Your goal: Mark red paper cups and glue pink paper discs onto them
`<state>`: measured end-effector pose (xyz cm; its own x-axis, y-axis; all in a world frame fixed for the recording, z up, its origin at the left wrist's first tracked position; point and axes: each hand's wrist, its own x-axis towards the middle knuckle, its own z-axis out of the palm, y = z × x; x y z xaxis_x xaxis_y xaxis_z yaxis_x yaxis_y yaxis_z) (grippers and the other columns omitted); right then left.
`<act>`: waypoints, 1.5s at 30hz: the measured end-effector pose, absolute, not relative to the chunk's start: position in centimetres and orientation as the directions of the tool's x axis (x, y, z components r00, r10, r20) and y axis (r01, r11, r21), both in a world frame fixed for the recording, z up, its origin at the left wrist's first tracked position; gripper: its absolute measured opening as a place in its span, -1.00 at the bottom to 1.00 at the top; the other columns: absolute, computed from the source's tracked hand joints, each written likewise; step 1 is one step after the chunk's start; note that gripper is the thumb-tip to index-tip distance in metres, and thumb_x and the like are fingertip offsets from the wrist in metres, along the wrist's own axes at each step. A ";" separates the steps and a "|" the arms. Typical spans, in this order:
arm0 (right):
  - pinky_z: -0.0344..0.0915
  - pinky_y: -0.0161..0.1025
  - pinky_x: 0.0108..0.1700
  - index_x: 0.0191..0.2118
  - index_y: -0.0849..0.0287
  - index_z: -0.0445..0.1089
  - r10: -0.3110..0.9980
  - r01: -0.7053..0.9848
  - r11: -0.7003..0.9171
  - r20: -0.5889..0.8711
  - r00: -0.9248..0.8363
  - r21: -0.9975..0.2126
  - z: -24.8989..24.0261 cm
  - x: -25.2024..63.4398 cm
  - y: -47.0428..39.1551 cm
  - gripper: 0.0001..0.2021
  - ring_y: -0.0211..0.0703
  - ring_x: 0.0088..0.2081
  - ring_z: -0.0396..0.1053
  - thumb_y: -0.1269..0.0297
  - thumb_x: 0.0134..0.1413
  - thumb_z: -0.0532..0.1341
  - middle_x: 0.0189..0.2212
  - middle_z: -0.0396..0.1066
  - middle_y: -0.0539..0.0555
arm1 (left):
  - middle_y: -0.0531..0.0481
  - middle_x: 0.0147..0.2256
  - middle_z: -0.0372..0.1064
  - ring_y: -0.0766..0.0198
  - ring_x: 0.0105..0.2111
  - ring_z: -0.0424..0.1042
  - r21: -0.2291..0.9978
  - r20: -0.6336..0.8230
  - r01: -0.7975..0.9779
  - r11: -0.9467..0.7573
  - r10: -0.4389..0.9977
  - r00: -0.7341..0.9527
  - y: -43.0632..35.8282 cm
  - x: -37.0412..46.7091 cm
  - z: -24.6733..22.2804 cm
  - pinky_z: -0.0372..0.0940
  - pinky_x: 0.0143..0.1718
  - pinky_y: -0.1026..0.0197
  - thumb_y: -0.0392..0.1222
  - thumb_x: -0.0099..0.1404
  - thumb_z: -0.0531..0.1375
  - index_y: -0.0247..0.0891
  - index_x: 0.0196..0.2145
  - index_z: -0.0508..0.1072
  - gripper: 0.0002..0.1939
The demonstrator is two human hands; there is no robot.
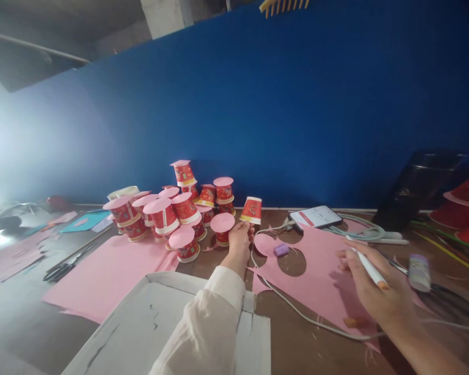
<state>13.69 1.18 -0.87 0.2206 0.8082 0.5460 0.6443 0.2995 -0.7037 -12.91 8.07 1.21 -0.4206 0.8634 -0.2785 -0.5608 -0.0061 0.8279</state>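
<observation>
Red cup (252, 211), discless: my left hand (239, 242) is gripping it, my right hand (386, 297) a pen (369, 268); many stacked cups (166, 221) are already wearing pink discs (182, 237).

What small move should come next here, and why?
Probably bring the red cup onto the pink sheet: the left hand holds the cup beside it, the right hand holds a white pen, and the sheet already has a round piece missing.

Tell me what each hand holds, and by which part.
Left hand: red tapered paper cup, by its lower edge. Right hand: slim orange-ended white marker, along its barrel.
</observation>
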 end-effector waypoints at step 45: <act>0.34 0.01 -0.08 0.15 0.11 0.37 0.797 0.932 0.063 0.580 0.169 -0.357 -2.0 16.5 2.8 -0.52 0.10 -0.10 0.40 0.26 0.08 0.13 -0.16 0.46 0.18 | -0.17 -0.53 0.49 0.23 -0.55 0.51 0.865 -0.415 -0.088 0.494 0.803 0.428 3.4 -7.8 1.8 0.44 -0.46 0.23 -0.27 0.12 0.40 -0.37 -0.46 0.49 -0.84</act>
